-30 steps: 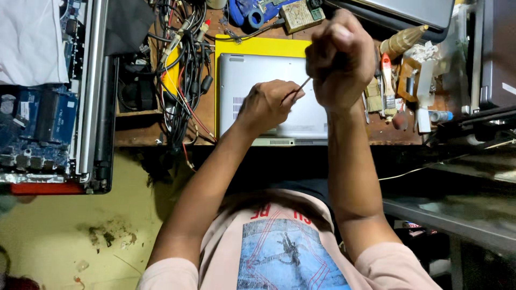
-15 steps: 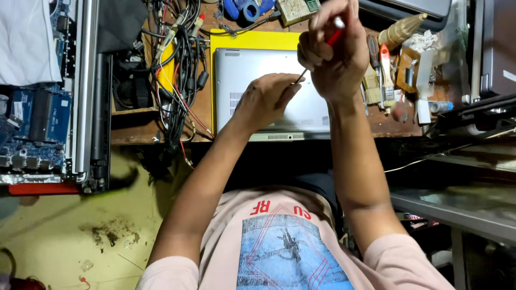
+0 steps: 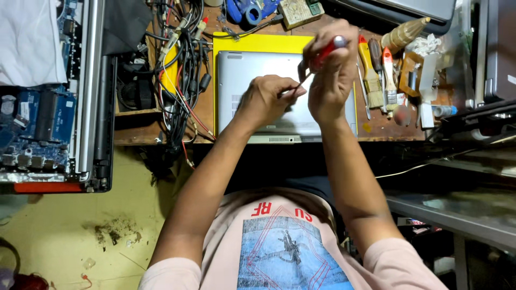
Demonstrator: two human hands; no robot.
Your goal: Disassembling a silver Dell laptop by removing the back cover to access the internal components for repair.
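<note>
1. Here, in the head view, the right hand (image 3: 329,80) is closed around a red-handled screwdriver (image 3: 321,53), its thin shaft slanting down and to the left toward the silver laptop (image 3: 252,86).
2. The left hand (image 3: 267,98) rests on the laptop's shell, fingers curled in narrow, the fingertips (image 3: 290,92) pinched at the lower end of the shaft; whether they hold a screw is too small to tell.
3. The laptop lies closed-side up on a yellow mat (image 3: 258,43), in the middle of the wooden bench (image 3: 140,134), near its front edge.
4. To do this well, I judge the tip should stay seated square in the screw, the left fingertips steadying it while the right hand turns with light downward pressure, so the tip does not skid across the shell.
5. Just right of the laptop lie a yellow-handled brush (image 3: 371,72) and other small tools; the right wrist is close to them and could knock them.
6. Left of the laptop a tangle of cables (image 3: 180,64) crowds the mat's edge, near the left forearm.
7. Far left, an opened computer with a blue circuit board (image 3: 37,123) sits well apart.
8. At the far edge lies blue tape (image 3: 244,11).
</note>
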